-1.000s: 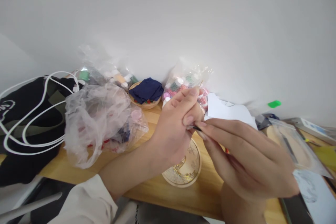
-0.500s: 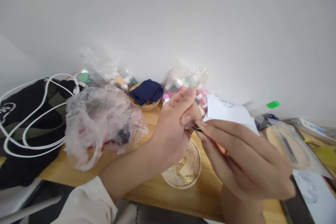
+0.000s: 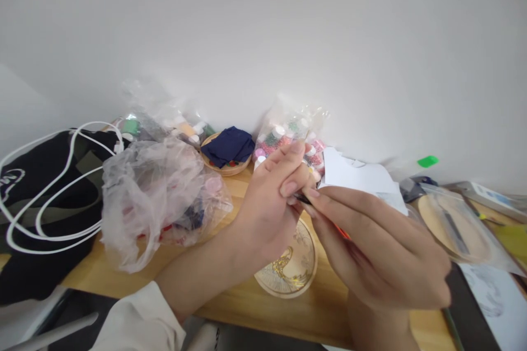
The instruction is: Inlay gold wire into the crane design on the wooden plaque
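My left hand (image 3: 280,192) is raised over the wooden table (image 3: 234,296), its thumb and forefinger pinched together. A thin, needle-like sliver (image 3: 307,135) sticks up past those fingertips. Close against it, my right hand (image 3: 382,247) is closed on a slim tool with a dark tip (image 3: 303,198) and an orange-red part (image 3: 342,232). The tool's tip meets the lower fingers of my left hand; what it touches there is hidden. Beneath both hands lies a round, pale disc (image 3: 288,271) bearing a gold, bird-like design, partly covered by my left hand.
To the left are a crumpled plastic bag (image 3: 152,192), a white cable (image 3: 76,175) and dark cloth (image 3: 57,186). Navy fabric (image 3: 229,146) in a round frame and a bag of small jars (image 3: 274,134) stand by the wall. White paper (image 3: 354,175) and a sketch sheet (image 3: 489,296) lie right.
My right hand has shifted slightly left, and more of the tool's orange-red part shows. My left hand keeps nearly the same pose. The view has tilted a little.
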The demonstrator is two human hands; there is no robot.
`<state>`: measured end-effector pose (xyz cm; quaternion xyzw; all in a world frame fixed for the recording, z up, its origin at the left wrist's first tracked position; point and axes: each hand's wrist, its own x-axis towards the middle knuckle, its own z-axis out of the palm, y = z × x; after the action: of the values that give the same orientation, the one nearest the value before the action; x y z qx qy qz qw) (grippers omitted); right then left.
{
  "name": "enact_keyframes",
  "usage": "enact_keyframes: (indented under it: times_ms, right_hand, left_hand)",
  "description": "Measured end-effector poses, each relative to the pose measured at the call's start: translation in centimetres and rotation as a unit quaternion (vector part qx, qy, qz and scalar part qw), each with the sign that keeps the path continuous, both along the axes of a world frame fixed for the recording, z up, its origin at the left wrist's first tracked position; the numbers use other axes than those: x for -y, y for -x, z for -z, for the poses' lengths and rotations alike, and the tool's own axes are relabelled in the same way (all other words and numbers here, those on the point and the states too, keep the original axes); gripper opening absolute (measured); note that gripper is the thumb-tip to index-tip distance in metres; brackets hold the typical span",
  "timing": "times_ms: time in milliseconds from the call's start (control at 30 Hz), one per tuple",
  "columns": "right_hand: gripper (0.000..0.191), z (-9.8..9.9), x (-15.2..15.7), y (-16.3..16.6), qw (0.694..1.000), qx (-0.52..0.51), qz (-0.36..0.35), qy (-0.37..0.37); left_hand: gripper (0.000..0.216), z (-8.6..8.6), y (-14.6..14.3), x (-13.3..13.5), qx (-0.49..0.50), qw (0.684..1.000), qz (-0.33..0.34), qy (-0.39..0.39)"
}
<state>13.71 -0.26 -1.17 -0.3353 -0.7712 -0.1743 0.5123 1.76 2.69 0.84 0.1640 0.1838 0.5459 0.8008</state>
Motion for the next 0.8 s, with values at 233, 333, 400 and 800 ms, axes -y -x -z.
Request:
enact_keyframes:
  times_ms: [233, 333, 400, 800]
  right_hand:
    - [0.015, -0.02, 0.01, 0.19, 1.000, -0.003, -0.002, 0.005]
    - [0.016, -0.05, 0.03, 0.20, 1.000, -0.002, -0.002, 0.004]
    - [0.018, -0.06, 0.05, 0.20, 1.000, 0.000, 0.001, 0.010]
    - [0.015, 0.12, 0.09, 0.12, 1.000, -0.003, 0.009, 0.008]
  left_hand:
    - [0.040, 0.03, -0.08, 0.03, 0.011, 1.000, 0.000, 0.008]
    - [0.037, -0.01, -0.08, -0.03, 0.014, 1.000, 0.000, 0.012]
    - [0.036, -0.02, -0.09, -0.06, 0.014, 1.000, 0.000, 0.014]
    - [0.037, 0.28, -0.25, -0.09, 0.001, 1.000, 0.003, 0.009]
